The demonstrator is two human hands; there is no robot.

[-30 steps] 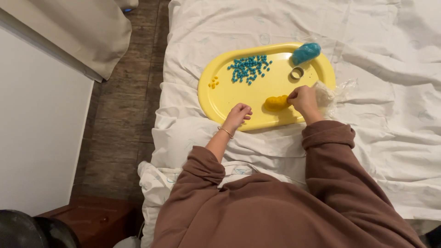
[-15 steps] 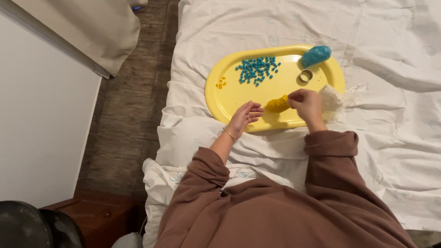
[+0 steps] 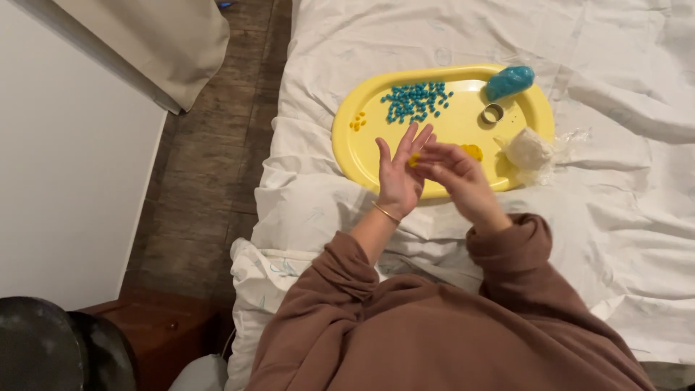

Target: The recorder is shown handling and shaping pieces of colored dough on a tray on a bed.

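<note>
Leftmost lies a strip of dark plank floor (image 3: 217,145) beside a pale hanging cloth (image 3: 156,43), and then the bed begins, its white sheet (image 3: 347,210) soft and creased all over. On the sheet rests one oval yellow tray (image 3: 347,137), smooth and glossy with a low raised rim. Near the tray's left end sits a small cluster of yellow pellets (image 3: 357,122), too tiny to count surely, and further in a loose scatter of many blue pellets (image 3: 415,101), rounded and matt. Over the tray's near edge the left hand (image 3: 398,177) stands open, palm up, fingers spread and raised, a thin gold bangle (image 3: 386,213) at the wrist; a small yellow piece (image 3: 414,158) lies on it by the fingers. Touching that piece, the right hand (image 3: 456,177) is half-closed, its fingertips pinched together on the bit of yellow. Just behind the right hand one yellow dough lump (image 3: 473,151) lies on the tray. Further right stands one small metal ring cutter (image 3: 492,114), then one blue dough lump (image 3: 510,81) against the far rim, and one whitish lump in crinkled clear wrap (image 3: 532,150) at the tray's right edge. Bare tray floor stays open between the pellets and the cutter, and open sheet spreads beyond the right edge
</note>
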